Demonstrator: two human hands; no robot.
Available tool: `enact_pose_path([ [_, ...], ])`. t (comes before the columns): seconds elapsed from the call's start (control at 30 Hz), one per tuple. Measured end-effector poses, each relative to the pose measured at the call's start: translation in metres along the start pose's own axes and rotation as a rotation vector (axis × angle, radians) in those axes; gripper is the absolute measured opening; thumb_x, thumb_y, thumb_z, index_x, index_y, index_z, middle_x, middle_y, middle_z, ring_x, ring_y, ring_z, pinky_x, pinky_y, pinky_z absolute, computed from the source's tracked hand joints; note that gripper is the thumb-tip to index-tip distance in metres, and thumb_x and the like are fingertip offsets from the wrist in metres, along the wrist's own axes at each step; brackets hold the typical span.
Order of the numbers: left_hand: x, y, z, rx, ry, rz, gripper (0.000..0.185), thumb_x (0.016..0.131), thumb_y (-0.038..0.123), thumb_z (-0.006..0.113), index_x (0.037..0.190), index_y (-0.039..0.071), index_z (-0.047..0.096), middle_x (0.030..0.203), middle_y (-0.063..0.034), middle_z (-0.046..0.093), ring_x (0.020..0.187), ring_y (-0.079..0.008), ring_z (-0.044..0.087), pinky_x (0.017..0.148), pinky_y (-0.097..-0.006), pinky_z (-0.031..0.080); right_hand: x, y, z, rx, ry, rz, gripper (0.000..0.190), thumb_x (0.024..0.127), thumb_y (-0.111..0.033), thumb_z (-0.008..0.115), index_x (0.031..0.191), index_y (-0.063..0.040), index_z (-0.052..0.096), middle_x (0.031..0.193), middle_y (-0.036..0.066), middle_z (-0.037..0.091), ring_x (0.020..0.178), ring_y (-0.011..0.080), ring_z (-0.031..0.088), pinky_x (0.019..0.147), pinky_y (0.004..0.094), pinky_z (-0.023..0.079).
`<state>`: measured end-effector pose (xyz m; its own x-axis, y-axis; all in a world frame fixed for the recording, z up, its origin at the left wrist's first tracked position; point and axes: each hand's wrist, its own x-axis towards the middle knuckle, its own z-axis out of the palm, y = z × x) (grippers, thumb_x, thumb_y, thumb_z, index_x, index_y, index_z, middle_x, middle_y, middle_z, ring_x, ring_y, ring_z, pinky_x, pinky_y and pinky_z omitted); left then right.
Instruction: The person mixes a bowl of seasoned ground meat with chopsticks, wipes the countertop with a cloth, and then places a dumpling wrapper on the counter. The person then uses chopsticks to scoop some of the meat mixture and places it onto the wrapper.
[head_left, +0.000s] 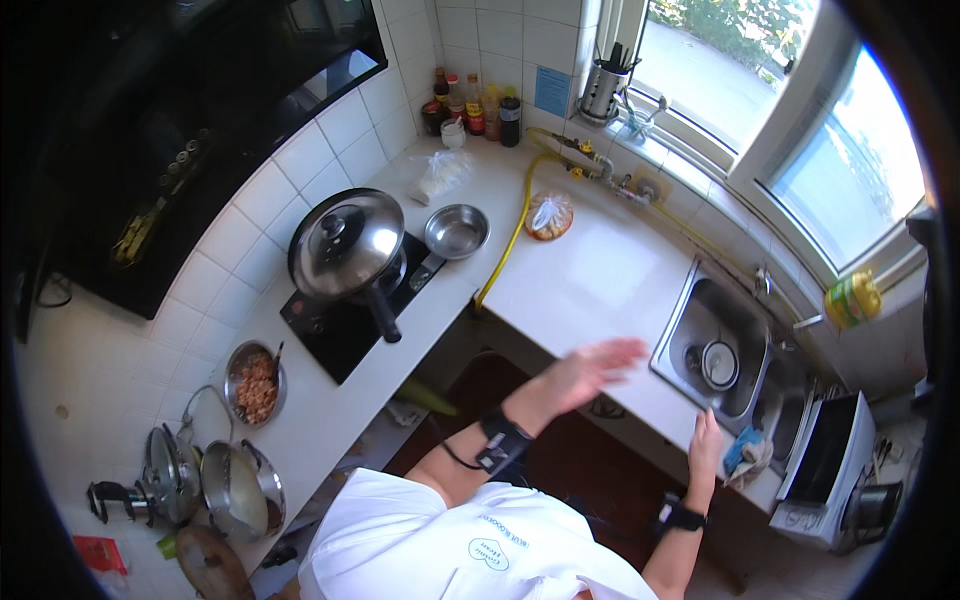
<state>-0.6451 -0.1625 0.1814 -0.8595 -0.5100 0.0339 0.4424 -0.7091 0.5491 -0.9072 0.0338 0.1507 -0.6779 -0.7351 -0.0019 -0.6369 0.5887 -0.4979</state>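
Observation:
My left hand is stretched out, slightly blurred, above the front edge of the white countertop, with nothing in it. At the front rim of the stainless-steel double sink, my right hand points its fingers towards the basin and shows nothing held; whether it touches the rim I cannot tell. A white-looking bowl sits in the larger basin. Blue and beige cloths lie bunched beside the right hand. Both wrists wear black straps.
A lidded wok stands on a black cooktop, its handle towards the counter edge. Nearby are a steel bowl, a bowl of minced meat, a yellow hose, a tied food bag and sauce bottles.

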Motion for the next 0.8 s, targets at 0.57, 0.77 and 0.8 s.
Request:
enact_pose_path([
  [0.57, 0.04, 0.182, -0.319, 0.41, 1.799, 0.507, 0.025, 0.091, 0.002, 0.062, 0.111, -0.005, 0.048, 0.112, -0.0234, 0.057, 0.093, -0.0298, 0.068, 0.078, -0.0397, 0.066, 0.031, 0.082, -0.048, 0.007, -0.014, 0.322, 0.045, 0.092, -0.027, 0.069, 0.127, 0.001, 0.064, 0.107, 0.02, 0.071, 0.087, 0.0259, 0.068, 0.082, 0.0364, 0.053],
  [0.77, 0.062, 0.159, -0.237, 0.821, 1.707, 0.774, 0.022, 0.096, 0.006, 0.06, 0.11, -0.002, 0.044, 0.11, -0.0144, 0.056, 0.09, -0.0241, 0.066, 0.069, -0.0332, 0.061, 0.087, 0.168, -0.063, 0.039, -0.019, 0.448, 0.054, 0.09, -0.03, 0.072, 0.131, 0.004, 0.06, 0.107, 0.02, 0.07, 0.088, 0.0215, 0.066, 0.08, 0.0346, 0.052],
  [0.8, 0.069, 0.15, -0.219, 0.79, 1.624, 0.832, 0.023, 0.096, 0.006, 0.059, 0.11, -0.002, 0.043, 0.11, -0.0137, 0.055, 0.09, -0.0238, 0.066, 0.069, -0.0325, 0.061, 0.098, 0.187, -0.065, 0.006, 0.029, 0.377, 0.056, 0.09, -0.031, 0.072, 0.132, 0.004, 0.059, 0.109, 0.02, 0.07, 0.09, 0.0217, 0.066, 0.081, 0.0346, 0.053],
])
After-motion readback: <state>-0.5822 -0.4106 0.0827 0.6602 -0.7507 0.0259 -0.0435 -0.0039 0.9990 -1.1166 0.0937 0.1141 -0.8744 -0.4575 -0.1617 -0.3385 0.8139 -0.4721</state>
